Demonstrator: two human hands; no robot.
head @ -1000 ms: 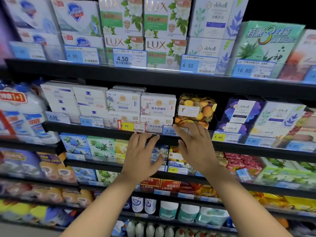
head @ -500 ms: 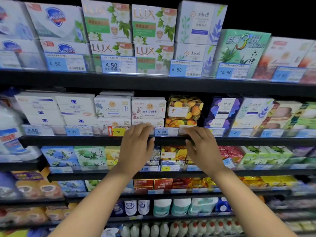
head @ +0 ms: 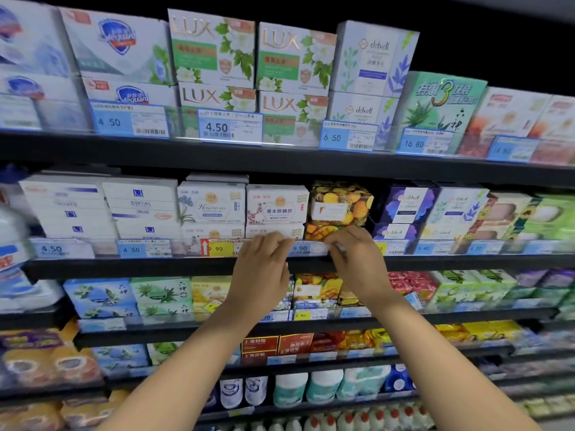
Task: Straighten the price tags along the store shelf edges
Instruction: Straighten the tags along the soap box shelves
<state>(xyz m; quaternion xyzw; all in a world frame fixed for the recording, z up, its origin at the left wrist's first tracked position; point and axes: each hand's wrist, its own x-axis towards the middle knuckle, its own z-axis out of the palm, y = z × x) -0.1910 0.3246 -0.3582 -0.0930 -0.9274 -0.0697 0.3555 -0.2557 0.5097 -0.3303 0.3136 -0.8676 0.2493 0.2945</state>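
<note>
The left hand (head: pixel 261 275) and the right hand (head: pixel 357 262) are both raised to the second shelf edge (head: pixel 124 269), fingers curled over the top of the rail and pinching either end of the blue 9.90 price tag (head: pixel 303 248), which sits between them in the clear strip. This looks like the levelling step on that one tag; next it should need a gentle nudge until it sits square, then a move along the row. The yellow 9.90 tag (head: pixel 219 248) lies just beside the left hand and the fruit-print box (head: pixel 339 208) stands close above the right hand, crowding the fingers.
</note>
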